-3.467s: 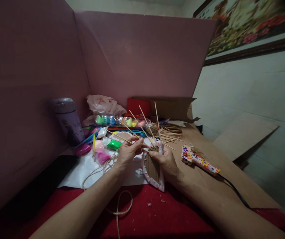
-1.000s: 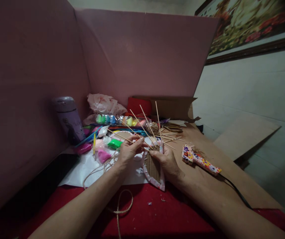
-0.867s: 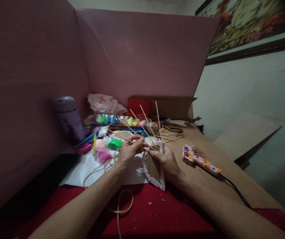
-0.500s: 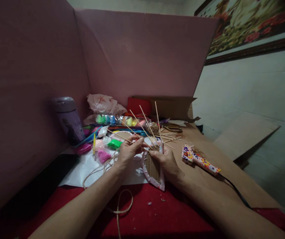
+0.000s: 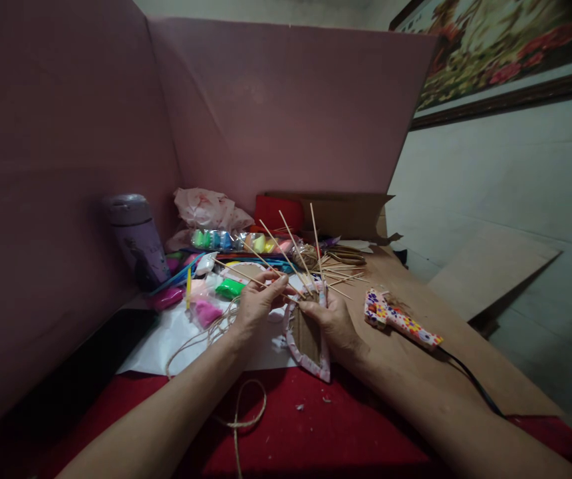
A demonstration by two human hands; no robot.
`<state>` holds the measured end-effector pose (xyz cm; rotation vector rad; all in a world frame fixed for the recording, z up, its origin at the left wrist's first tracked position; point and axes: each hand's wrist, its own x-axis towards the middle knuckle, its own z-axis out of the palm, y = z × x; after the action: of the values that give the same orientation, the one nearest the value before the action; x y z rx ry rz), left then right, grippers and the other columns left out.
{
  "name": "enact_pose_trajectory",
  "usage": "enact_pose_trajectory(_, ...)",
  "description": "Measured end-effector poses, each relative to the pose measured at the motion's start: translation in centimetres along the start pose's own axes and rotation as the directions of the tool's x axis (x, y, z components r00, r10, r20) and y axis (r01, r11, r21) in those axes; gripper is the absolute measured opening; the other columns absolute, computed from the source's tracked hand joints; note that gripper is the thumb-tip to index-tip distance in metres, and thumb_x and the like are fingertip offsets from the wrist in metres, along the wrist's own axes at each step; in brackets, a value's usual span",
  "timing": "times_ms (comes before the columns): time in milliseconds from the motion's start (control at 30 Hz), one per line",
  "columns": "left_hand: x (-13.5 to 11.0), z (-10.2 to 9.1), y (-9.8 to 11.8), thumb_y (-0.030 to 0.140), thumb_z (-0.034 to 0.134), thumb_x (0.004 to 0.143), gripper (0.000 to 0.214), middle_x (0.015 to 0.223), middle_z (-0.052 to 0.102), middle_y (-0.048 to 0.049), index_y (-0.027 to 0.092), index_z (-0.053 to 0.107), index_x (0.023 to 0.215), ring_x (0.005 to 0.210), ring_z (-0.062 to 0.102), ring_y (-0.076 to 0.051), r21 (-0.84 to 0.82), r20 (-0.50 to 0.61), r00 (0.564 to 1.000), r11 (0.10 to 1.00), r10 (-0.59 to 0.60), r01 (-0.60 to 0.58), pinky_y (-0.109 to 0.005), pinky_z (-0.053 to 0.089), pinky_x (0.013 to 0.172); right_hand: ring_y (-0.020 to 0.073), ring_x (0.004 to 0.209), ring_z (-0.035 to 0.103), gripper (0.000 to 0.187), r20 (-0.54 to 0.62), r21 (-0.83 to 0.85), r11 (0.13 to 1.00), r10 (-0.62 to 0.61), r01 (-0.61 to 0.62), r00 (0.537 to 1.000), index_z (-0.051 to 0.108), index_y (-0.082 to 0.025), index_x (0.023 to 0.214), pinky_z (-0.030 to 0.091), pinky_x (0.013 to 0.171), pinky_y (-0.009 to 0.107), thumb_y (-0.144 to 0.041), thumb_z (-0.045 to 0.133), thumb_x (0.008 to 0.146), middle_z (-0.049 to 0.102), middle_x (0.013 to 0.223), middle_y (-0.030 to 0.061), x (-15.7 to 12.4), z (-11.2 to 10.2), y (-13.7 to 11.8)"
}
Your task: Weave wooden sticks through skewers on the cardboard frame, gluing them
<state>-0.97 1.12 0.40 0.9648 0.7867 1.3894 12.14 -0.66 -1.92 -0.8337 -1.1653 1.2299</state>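
A cardboard heart base [image 5: 308, 340] with a pink patterned rim lies on the red cloth, and several thin wooden skewers [image 5: 290, 253] stand up from its far edge. My left hand [image 5: 257, 305] pinches the foot of one skewer, fingers closed. Along the heart's right rim rests my right hand [image 5: 334, 322], its fingers curled on the rim by the skewers' feet. Jute twine [image 5: 239, 406] trails from under my left wrist down over the cloth.
A flower-patterned glue gun [image 5: 400, 320] with a black cord lies on brown cardboard to the right. A purple tumbler [image 5: 136, 241], coloured clay packets [image 5: 226, 242], loose skewers [image 5: 342, 273] and a cardboard box [image 5: 348, 216] crowd the back. Pink boards wall the left and rear.
Almost nothing differs. Both hands stay at the skewers on the heart, with only slight finger shifts.
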Motion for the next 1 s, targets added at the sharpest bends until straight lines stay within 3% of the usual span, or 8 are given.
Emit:
enact_pose_trajectory(300,-0.05,0.1,0.06,0.037,0.077,0.053,0.035,0.058,0.067,-0.0027,0.016,0.057,0.072,0.051,0.059,-0.01,-0.008,-0.01,1.0,1.0,0.0,0.0,-0.019,0.042,0.053,0.0163,0.063,0.057,0.021,0.004,0.006,1.0,0.008,-0.008,1.0,0.063,-0.016,0.08,0.044,0.06,0.027,-0.026,0.067,0.062,0.065,0.071,0.001,-0.03,0.05,-0.14)
enact_pose_trajectory(1000,0.08,-0.15,-0.18,0.033,0.075,0.06,0.03,0.06,0.067,-0.0027,0.016,0.056,0.076,0.051,0.059,-0.01,-0.001,0.0,1.0,1.0,0.006,-0.006,-0.019,0.041,0.053,0.0172,0.066,0.058,0.023,0.013,0.009,1.0,0.003,-0.003,1.0,0.064,-0.016,0.083,0.045,0.061,0.028,-0.026,0.067,0.063,0.066,0.076,0.0027,0.06,0.03,-0.04)
